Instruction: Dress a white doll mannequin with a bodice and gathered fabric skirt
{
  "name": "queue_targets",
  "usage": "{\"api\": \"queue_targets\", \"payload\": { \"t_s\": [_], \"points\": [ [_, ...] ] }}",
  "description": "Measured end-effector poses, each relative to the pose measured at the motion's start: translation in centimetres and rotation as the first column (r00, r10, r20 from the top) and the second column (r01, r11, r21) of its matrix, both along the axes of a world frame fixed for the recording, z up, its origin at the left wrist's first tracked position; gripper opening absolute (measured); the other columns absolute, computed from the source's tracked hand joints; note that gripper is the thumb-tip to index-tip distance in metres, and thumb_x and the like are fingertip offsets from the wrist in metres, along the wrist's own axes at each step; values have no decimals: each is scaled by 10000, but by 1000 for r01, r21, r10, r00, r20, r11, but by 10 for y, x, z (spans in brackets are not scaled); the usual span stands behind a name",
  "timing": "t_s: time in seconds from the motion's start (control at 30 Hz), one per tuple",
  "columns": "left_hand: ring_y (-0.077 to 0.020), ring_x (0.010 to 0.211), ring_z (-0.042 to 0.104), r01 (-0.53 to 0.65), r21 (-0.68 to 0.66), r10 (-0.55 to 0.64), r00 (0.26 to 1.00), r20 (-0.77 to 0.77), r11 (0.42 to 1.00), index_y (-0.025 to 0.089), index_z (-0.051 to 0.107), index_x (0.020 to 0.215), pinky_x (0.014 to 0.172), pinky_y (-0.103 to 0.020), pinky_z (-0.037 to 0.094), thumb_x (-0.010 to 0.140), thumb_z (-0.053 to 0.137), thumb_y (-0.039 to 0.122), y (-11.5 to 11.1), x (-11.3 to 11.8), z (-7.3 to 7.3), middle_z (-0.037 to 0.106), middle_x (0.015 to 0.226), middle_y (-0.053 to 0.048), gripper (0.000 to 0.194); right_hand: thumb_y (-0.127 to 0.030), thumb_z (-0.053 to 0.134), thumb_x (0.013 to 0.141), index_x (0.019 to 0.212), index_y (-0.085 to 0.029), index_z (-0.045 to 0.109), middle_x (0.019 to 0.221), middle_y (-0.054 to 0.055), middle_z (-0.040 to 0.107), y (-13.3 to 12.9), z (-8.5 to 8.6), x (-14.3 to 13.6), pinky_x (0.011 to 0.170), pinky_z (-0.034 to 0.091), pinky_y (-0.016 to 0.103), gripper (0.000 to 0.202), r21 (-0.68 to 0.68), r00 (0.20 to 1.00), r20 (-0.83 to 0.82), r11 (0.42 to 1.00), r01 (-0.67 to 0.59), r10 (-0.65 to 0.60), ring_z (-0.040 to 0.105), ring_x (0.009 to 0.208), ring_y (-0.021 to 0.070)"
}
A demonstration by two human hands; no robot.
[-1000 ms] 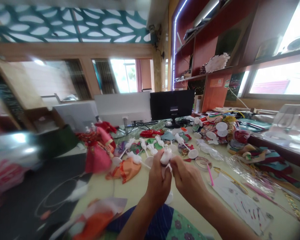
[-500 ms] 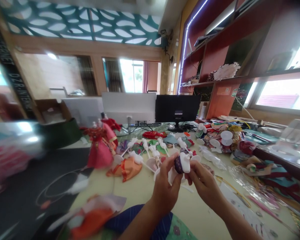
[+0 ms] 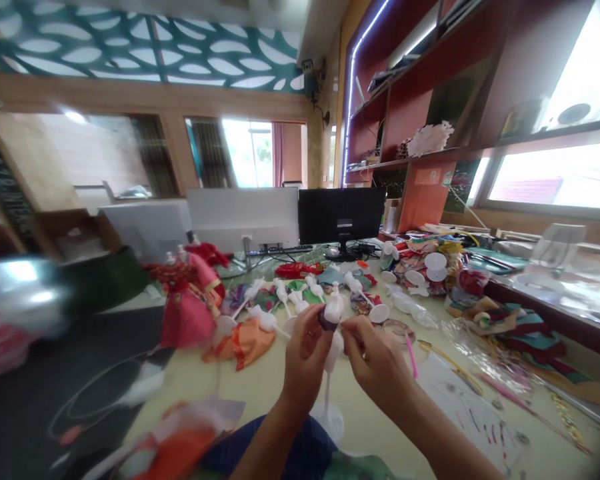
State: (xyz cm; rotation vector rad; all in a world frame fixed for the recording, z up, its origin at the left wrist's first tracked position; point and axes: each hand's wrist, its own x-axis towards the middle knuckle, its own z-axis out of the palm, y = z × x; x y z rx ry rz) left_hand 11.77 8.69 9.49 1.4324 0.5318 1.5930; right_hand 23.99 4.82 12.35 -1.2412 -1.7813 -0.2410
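Observation:
A small white doll mannequin (image 3: 335, 308) stands upright between my hands, its thin stem running down to a round clear base (image 3: 329, 424) on the table. My left hand (image 3: 304, 353) is closed around the torso and a piece of dark purple cloth (image 3: 327, 320) wrapped on its left side. My right hand (image 3: 373, 350) pinches at the torso's right edge, fingertips pressed together; what lies between them is too small to make out. Just below the hands, dark blue and green cloth (image 3: 280, 443) lies on the table.
Several white mannequins, some with cloth, lie beyond my hands near an orange garment (image 3: 247, 341). A pink-red dress (image 3: 187, 317) stands left. Fabric scraps (image 3: 510, 333) and yellow-handled scissors (image 3: 453, 365) are at right. A black monitor (image 3: 341, 215) stands behind, and a pink stick (image 3: 411, 355) lies nearby.
The view has turned slightly right. The mannequin, tilted before, is now more upright, with its stem and base showing below my hands. My right hand still pinches beside it.

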Motion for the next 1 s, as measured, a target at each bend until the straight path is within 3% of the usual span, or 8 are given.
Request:
{"api": "queue_targets", "payload": {
  "t_s": [0.13,0.3,0.5,0.7,0.9,1.0],
  "points": [
    [-240,1147,530,-5,-55,5,1000,6,998,159,530,1156,1014,-386,389,782,613,206,4,0,-2,572,1200,-123,385,-182,393,881,809,-170,542,551,-12,568,3,-1,-8,483,334,221,166,55,997,55,997,50,-53,536,465,122],
    [-232,1113,559,-121,-80,121,993,-6,989,154,538,1126,986,-368,421,757,627,208,8,1,-4,600,1165,-116,383,-177,394,877,791,-167,549,530,-8,562,7,-5,-16,486,319,230,177,73,993,81,994,81,-86,543,461,127],
    [-238,1097,568,-274,22,274,953,-129,962,164,507,1160,971,-395,433,802,581,245,13,-2,-13,604,1150,-114,374,-164,379,880,737,-167,545,558,12,584,12,-9,-25,488,328,234,219,131,994,65,988,79,-88,558,492,130],
    [-248,1099,559,-398,111,414,875,-250,910,165,453,1212,950,-419,431,822,529,242,16,-4,-22,591,1174,-128,405,-146,407,882,900,-140,598,700,63,675,9,-12,-27,572,438,233,192,167,998,43,985,32,-39,635,625,159],
    [-238,1078,569,-431,123,448,852,-271,894,174,464,1202,926,-391,441,815,503,213,15,-5,-18,605,1139,-106,391,-152,409,890,1031,-137,583,779,77,707,6,-12,-24,588,474,243,224,210,997,73,978,-4,-12,637,602,154],
    [-237,1085,563,-424,135,445,851,-278,896,174,463,1199,930,-383,437,813,512,222,13,-4,-16,599,1151,-106,392,-151,394,890,970,-145,577,710,62,685,6,-11,-24,550,438,233,200,180,997,70,984,15,-28,622,572,149]
  ]
}}
